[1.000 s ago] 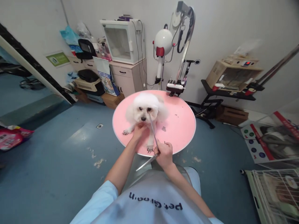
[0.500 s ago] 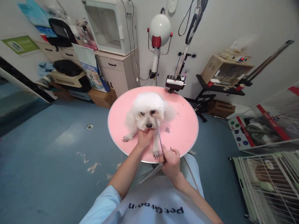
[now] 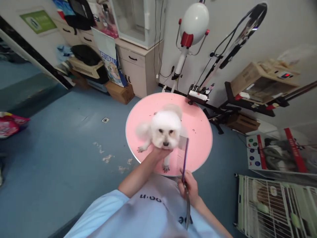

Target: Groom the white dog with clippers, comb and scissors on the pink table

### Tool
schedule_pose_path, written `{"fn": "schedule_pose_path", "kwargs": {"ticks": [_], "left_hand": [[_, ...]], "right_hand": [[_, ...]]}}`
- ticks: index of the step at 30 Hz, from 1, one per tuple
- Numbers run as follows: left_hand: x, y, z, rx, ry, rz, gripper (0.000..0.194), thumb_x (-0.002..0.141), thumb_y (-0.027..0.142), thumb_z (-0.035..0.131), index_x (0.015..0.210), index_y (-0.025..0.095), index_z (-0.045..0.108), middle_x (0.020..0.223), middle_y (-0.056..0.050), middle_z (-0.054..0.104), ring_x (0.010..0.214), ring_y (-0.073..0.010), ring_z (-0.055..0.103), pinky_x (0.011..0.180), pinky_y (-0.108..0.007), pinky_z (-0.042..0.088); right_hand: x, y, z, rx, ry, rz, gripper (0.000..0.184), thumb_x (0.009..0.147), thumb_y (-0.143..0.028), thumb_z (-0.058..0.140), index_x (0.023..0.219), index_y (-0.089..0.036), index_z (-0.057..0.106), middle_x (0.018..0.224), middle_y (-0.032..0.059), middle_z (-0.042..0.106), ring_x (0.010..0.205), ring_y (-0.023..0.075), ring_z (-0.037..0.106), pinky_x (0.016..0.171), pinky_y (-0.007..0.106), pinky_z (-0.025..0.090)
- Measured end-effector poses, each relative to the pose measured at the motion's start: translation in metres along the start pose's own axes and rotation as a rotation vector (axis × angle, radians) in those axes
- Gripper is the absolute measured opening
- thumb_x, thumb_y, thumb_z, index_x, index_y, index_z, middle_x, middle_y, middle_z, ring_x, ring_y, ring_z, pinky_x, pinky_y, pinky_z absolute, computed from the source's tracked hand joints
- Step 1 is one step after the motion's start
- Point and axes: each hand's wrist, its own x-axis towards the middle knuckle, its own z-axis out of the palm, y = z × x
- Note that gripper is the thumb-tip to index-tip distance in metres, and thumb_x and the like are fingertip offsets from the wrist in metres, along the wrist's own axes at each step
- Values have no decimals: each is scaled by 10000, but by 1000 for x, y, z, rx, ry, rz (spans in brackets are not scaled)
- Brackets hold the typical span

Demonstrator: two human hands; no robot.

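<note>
A white fluffy dog (image 3: pixel 165 127) lies on the round pink table (image 3: pixel 138 112), its face toward me and its front paws near the rim. My left hand (image 3: pixel 162 152) cups the dog's chin from below; most of the fingers are hidden under the muzzle. My right hand (image 3: pixel 189 185) grips a comb (image 3: pixel 185 155) with a purple spine, held upright, teeth toward the dog's cheek. From the same hand a long grey metal tool (image 3: pixel 188 210), seemingly scissors, points back toward my apron (image 3: pixel 151 205).
A holder (image 3: pixel 198 94) with grooming tools is fixed at the table's back edge. Behind it stands a white dryer (image 3: pixel 195 24) on a stand. A wire cage (image 3: pixel 269 201) is at right. Hair clumps (image 3: pixel 107 158) lie on the floor, left.
The view has shifted and turned. My right hand has drawn the comb away from the dog's face, turning its teeth into view. My left hand stays under the chin.
</note>
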Motion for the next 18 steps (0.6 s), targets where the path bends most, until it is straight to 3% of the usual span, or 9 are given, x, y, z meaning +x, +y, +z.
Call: {"fn": "schedule_pose_path", "kwargs": {"ticks": [4,10,12,15,18], "left_hand": [[-6,-17,9,-259,-134,-111,201,807,324,594,686,164,605,694,-76,627,620,-171,533,567,-308,444],[9,-28,-15,-262,-247,-15,180,849,291,567,729,156,577,669,-37,576,581,-119,503,553,-259,437],[12,-31,-19,-247,-260,-21,200,871,283,530,722,155,566,660,-35,563,578,-114,495,554,-259,433],[11,-34,-22,-194,-287,-11,260,913,250,426,704,159,552,624,-27,537,564,-110,473,558,-265,421],[8,-35,-23,-87,-262,98,285,919,221,379,690,165,538,629,-23,538,602,-116,490,626,-282,450]], "right_hand": [[14,2,7,-62,-42,-217,180,826,-84,451,878,-193,584,556,-48,432,515,122,429,563,284,374],[-5,28,43,-96,-162,-459,428,789,-70,421,1188,-144,556,606,-35,586,530,118,498,624,307,371],[-5,28,45,-99,-164,-473,448,792,-76,409,1206,-156,561,598,-38,594,529,117,500,626,303,359],[6,24,42,-203,-99,-382,437,796,-100,414,1197,-131,587,602,-16,606,535,119,503,657,307,353],[14,21,42,-286,-187,-435,397,775,-120,447,1125,-117,633,590,3,607,538,129,500,660,307,344]]}}
